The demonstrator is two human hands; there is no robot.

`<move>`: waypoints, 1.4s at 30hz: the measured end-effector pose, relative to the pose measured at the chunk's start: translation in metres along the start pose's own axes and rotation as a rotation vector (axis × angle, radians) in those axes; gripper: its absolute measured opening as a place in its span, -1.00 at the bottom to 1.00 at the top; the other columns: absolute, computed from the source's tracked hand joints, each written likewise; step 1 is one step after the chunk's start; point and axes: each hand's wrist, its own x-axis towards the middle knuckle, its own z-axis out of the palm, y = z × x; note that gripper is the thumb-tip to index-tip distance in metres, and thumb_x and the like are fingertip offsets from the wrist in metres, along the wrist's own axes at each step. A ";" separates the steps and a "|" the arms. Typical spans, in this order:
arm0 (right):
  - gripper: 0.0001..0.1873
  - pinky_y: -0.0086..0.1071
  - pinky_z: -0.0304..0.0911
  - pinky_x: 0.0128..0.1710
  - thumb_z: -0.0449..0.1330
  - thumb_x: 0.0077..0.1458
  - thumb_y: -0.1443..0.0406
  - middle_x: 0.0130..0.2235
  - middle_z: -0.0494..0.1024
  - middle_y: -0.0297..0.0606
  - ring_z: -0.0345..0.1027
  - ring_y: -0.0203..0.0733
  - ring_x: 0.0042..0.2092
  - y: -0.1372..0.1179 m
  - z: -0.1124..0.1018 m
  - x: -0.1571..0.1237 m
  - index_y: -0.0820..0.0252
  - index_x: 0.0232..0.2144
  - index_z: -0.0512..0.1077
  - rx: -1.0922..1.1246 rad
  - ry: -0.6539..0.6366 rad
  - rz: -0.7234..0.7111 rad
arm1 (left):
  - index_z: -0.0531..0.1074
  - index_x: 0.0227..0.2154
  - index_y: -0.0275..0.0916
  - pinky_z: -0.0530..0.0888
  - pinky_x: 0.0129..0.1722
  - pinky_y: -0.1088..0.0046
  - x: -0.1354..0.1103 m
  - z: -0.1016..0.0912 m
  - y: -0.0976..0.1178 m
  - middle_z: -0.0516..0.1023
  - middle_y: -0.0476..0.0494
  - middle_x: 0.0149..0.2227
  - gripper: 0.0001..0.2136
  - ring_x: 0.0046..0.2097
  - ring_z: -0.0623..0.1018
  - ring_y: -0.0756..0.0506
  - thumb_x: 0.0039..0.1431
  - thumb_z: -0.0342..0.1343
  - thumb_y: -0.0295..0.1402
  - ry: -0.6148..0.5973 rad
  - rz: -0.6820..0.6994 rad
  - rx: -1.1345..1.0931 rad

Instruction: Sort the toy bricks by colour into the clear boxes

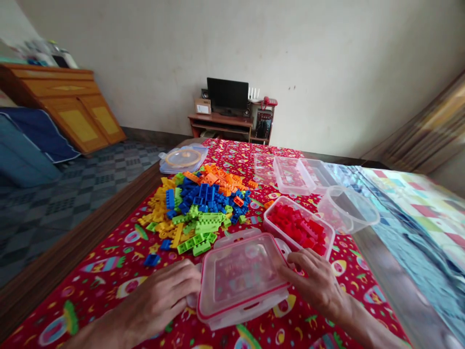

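Note:
A clear plastic box lid with a red seal around its rim is held low over the near part of the table, its side flaps spread outward. My left hand grips the lid's left edge, fingers closed and their tips partly hidden. At the right edge my right hand is closed on the lid, thumb along the rim and fingers curled. Just behind that hand stands a clear container filled with red toy bricks. Loose green bricks lie close behind the lid, touching or nearly touching its far-left side.
Beyond the lid spreads a pile of yellow, blue and orange bricks. One blue brick lies apart. Stacked lids rest at the far left. Clear rectangular containers and a round tub stand at the right table edge.

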 end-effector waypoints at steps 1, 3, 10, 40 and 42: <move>-0.79 -0.42 0.18 -0.40 0.11 0.19 0.42 -0.32 0.43 -0.26 0.27 -0.32 -0.37 0.000 -0.001 0.001 0.14 -0.16 0.46 -0.010 0.020 0.012 | 0.47 -0.30 -0.12 0.42 0.03 0.49 0.002 -0.001 0.000 0.57 -0.06 -0.24 -0.75 -0.14 0.54 -0.05 0.22 -0.07 -0.54 0.008 -0.006 -0.003; -0.78 -0.42 0.18 -0.39 0.11 0.18 0.44 -0.34 0.44 -0.26 0.28 -0.32 -0.37 0.000 -0.002 0.001 0.14 -0.16 0.46 -0.021 0.048 0.036 | 0.47 -0.30 -0.13 0.43 0.04 0.48 0.005 0.001 -0.002 0.56 -0.09 -0.16 -0.73 -0.08 0.53 -0.05 0.21 -0.10 -0.56 0.020 -0.051 -0.021; -0.74 -0.41 0.26 -0.34 0.07 0.19 0.46 -0.30 0.45 -0.24 0.33 -0.30 -0.34 -0.008 0.009 -0.017 0.12 -0.15 0.47 0.062 0.039 0.114 | 0.34 0.04 -0.14 0.52 -0.05 0.45 -0.004 0.028 -0.013 0.49 -0.21 0.05 -0.68 0.07 0.50 -0.12 0.30 -0.17 -0.34 0.215 -0.395 -0.248; -0.33 -0.20 0.36 0.03 0.11 0.17 0.27 0.30 0.16 -0.03 0.20 0.07 0.22 -0.022 0.053 -0.059 -0.07 0.31 0.08 0.356 -0.244 0.406 | 0.04 0.31 -0.12 0.22 0.24 0.09 0.026 0.038 0.005 0.10 -0.24 0.33 -0.28 0.32 0.14 -0.31 0.08 0.14 -0.26 -0.118 -0.666 0.026; -0.39 -0.22 0.35 0.03 0.08 0.20 0.28 0.29 0.19 -0.08 0.23 0.04 0.21 -0.020 0.056 -0.063 -0.11 0.28 0.14 0.441 -0.258 0.461 | 0.05 0.31 -0.15 0.19 0.26 0.12 0.034 0.033 0.007 0.11 -0.24 0.33 -0.25 0.32 0.14 -0.29 0.03 0.16 -0.32 -0.149 -0.673 -0.015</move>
